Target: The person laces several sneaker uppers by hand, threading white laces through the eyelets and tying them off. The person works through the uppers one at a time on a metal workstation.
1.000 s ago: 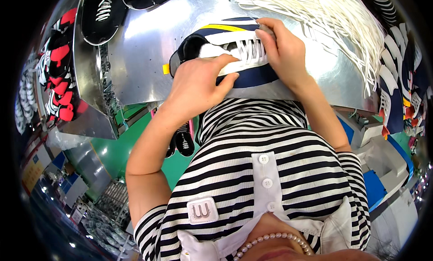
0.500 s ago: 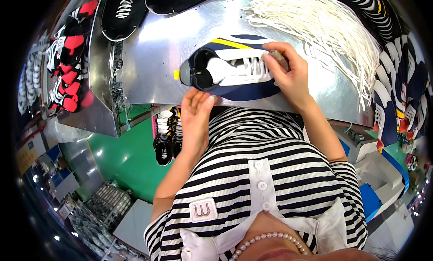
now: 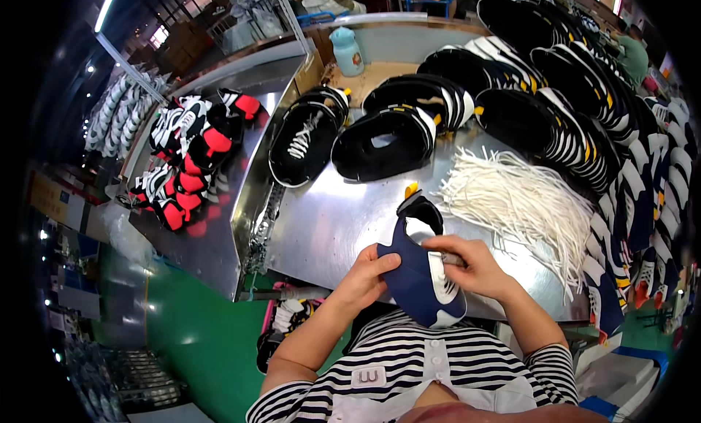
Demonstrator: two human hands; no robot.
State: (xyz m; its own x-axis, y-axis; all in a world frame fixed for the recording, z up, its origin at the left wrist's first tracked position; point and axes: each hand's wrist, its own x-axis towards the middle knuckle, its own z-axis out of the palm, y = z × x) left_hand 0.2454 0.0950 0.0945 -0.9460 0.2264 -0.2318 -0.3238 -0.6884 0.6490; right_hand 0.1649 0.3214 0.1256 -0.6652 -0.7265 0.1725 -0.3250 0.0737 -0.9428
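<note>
A navy shoe upper (image 3: 412, 277) with a white lacing strip, black lining and a yellow heel tab is held tilted over the near edge of the metal table, heel pointing away from me. My left hand (image 3: 365, 278) grips its left side, thumb on top of the navy fabric. My right hand (image 3: 478, 268) is closed beside the white eyelet strip. Between its fingers a small greyish-brown stub (image 3: 454, 259) shows; its tip is hidden. To the right on the table lies a heap of loose white laces (image 3: 522, 215).
Black shoe uppers (image 3: 383, 145) stand at the back, with long nested rows (image 3: 584, 138) to the right. Navy and white uppers (image 3: 610, 255) hang over the right edge. A side tray (image 3: 234, 233) at left holds red, black and white uppers (image 3: 193, 156). A light-blue bottle (image 3: 346, 52) stands behind.
The shoe upper has turned from lying sideways to heel-away and tilted, nearer my body. My left hand, open below the heel before, now grips its side. The view has tipped up.
</note>
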